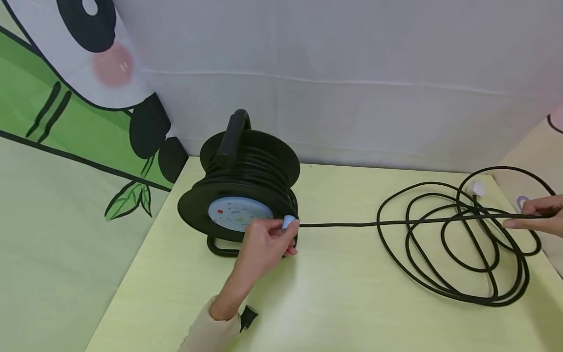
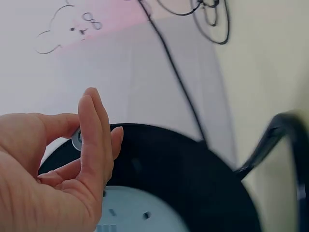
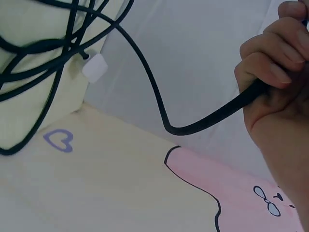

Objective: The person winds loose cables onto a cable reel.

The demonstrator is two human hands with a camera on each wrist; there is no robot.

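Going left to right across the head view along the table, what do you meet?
Black cable reel → left hand pinching the reel's pale blue knob → taut stretch of black cable → loose coils of cable → white plug → right hand holding the cable.

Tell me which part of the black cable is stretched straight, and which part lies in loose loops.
The straight stretch of black cable runs taut from the black cable reel to the right hand. The coiled loops lie slack on the pale yellow-green table.
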